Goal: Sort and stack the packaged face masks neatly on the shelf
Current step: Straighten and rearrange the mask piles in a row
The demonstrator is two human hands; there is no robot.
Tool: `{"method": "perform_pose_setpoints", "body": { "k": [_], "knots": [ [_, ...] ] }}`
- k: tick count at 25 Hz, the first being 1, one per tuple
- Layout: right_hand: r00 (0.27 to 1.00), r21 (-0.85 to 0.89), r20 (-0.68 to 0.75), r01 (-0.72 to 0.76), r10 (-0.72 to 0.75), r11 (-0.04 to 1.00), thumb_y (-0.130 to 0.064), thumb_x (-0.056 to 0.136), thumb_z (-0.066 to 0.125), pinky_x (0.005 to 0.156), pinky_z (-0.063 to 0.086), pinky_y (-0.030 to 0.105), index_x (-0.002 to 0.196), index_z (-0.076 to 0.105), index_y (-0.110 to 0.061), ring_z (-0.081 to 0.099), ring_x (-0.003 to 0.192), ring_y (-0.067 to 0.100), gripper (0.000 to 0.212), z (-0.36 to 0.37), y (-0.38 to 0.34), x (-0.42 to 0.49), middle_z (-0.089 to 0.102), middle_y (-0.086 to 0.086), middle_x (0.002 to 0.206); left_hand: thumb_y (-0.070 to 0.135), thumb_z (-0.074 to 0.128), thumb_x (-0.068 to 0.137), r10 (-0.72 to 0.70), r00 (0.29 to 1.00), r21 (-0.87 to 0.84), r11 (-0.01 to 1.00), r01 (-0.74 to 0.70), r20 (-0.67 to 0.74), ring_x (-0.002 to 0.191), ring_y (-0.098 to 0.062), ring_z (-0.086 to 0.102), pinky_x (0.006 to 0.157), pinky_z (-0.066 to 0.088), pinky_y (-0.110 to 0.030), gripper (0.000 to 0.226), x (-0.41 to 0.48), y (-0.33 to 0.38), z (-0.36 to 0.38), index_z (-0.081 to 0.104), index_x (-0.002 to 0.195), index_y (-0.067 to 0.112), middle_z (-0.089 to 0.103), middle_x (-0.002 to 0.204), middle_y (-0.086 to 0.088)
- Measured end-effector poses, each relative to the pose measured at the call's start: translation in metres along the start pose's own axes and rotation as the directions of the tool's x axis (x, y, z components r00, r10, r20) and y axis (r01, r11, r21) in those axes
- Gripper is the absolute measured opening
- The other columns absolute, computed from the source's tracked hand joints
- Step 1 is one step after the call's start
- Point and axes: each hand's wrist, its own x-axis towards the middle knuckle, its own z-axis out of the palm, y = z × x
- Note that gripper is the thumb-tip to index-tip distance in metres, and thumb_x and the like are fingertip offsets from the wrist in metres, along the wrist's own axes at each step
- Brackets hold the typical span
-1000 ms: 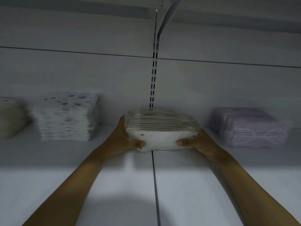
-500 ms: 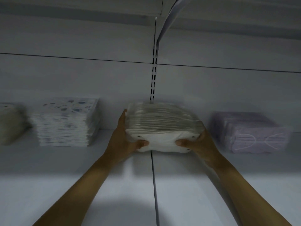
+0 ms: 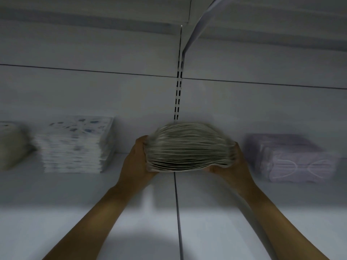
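Far to the left of the slotted upright (image 3: 178, 91) a pale stack (image 3: 9, 145) is seen at the frame edge, blurred. Nearer to the upright a patterned stack (image 3: 75, 145) is set on the shelf (image 3: 244, 231). Just left of the upright's foot the left hand (image 3: 137, 160) is wrapped round the left end of the white mask stack (image 3: 187, 147), with its fingers curled behind it. The stack itself is held directly below the upright, turned so that its layered edges face the camera and bulged in the middle. Whether its lower edge touches the shelf cannot be told. Just right of the upright the right hand (image 3: 231, 166) is cupped round the other end and closed on it likewise. Well to the right of the upright a lilac stack (image 3: 289, 158) is laid. The step in hand is judged to be squaring the packets. Even pressure should be kept from both ends, the edges tapped level against the shelf, and the bulge pressed flat before the stack is laid down below the upright, clear of both neighbours.
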Motion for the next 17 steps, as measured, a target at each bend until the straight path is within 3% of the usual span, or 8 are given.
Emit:
{"method": "perform_pose_setpoints", "body": {
  "k": [2, 4, 5, 7, 10, 14, 17],
  "knots": [
    [0.999, -0.003, -0.034, 0.011, -0.011, 1.000, 0.000, 0.050, 0.092, 0.078, 0.044, 0.005, 0.123, 0.046, -0.017, 0.058, 0.097, -0.014, 0.088, 0.000, 0.000, 0.001, 0.060, -0.014, 0.113, 0.051, 0.077, 0.056, -0.005, 1.000, -0.017, 1.000, 0.004, -0.026, 0.102, -0.007, 0.060, 0.088, 0.052, -0.032, 0.076, 0.002, 0.005, 0.000, 0.022, 0.107, 0.069, 0.058, 0.115, 0.010],
    [1.000, 0.038, -0.005, -0.024, 0.024, 0.999, -0.005, 0.049, 0.093, 0.083, 0.046, 0.008, 0.122, 0.051, -0.015, 0.059, 0.100, -0.011, 0.085, -0.004, 0.002, 0.003, 0.063, -0.009, 0.114, 0.037, 0.090, 0.054, -0.024, 0.999, -0.064, 0.998, 0.026, 0.035, 0.102, 0.011, 0.055, 0.085, 0.046, -0.011, 0.098, 0.005, 0.000, 0.004, 0.022, 0.121, 0.060, 0.052, 0.115, 0.026],
    [0.996, 0.081, 0.047, -0.075, 0.071, 0.994, -0.013, 0.048, 0.095, 0.088, 0.049, 0.016, 0.122, 0.054, -0.013, 0.061, 0.104, -0.003, 0.085, -0.005, 0.002, 0.004, 0.066, -0.005, 0.114, 0.029, 0.094, 0.051, -0.044, 0.993, -0.113, 0.992, 0.056, 0.105, 0.104, 0.017, 0.052, 0.086, 0.045, -0.008, 0.107, 0.005, -0.007, 0.006, 0.024, 0.129, 0.050, 0.049, 0.118, 0.030],
    [0.971, 0.095, 0.184, -0.174, 0.154, 0.980, -0.025, 0.046, 0.095, 0.088, 0.054, 0.031, 0.122, 0.059, -0.005, 0.066, 0.105, 0.013, 0.086, -0.006, 0.007, 0.007, 0.071, 0.002, 0.111, 0.031, 0.094, 0.045, -0.095, 0.962, -0.202, 0.968, 0.149, 0.255, 0.114, 0.013, 0.050, 0.096, 0.045, -0.016, 0.120, 0.003, -0.020, 0.010, 0.024, 0.143, 0.030, 0.049, 0.127, 0.027],
    [0.975, 0.088, 0.174, -0.154, 0.137, 0.984, -0.015, 0.053, 0.089, 0.086, 0.053, 0.025, 0.125, 0.057, -0.004, 0.065, 0.107, 0.014, 0.080, -0.003, 0.014, 0.009, 0.070, 0.001, 0.113, 0.039, 0.092, 0.043, -0.138, 0.953, -0.221, 0.954, 0.201, 0.269, 0.119, -0.001, 0.053, 0.101, 0.046, -0.030, 0.120, 0.003, -0.030, 0.015, 0.028, 0.143, 0.024, 0.055, 0.130, 0.015],
    [0.977, 0.110, 0.150, -0.167, 0.150, 0.980, -0.031, 0.050, 0.094, 0.096, 0.051, 0.039, 0.123, 0.058, -0.005, 0.064, 0.110, 0.021, 0.086, 0.003, 0.019, 0.015, 0.067, 0.009, 0.118, 0.024, 0.090, 0.045, -0.125, 0.967, -0.301, 0.934, 0.190, 0.220, 0.117, -0.003, 0.056, 0.092, 0.048, -0.020, 0.114, 0.011, -0.026, 0.020, 0.030, 0.141, 0.011, 0.054, 0.131, 0.001],
    [0.968, 0.138, 0.194, -0.186, 0.157, 0.973, -0.009, 0.061, 0.088, 0.083, 0.056, 0.035, 0.117, 0.063, 0.001, 0.068, 0.101, 0.024, 0.062, 0.001, 0.018, 0.018, 0.071, 0.012, 0.109, 0.014, 0.092, 0.044, -0.115, 0.957, -0.378, 0.901, 0.214, 0.268, 0.112, -0.001, 0.058, 0.083, 0.049, -0.014, 0.108, 0.015, -0.021, 0.018, 0.035, 0.135, 0.006, 0.057, 0.126, -0.004]
  ]
}}
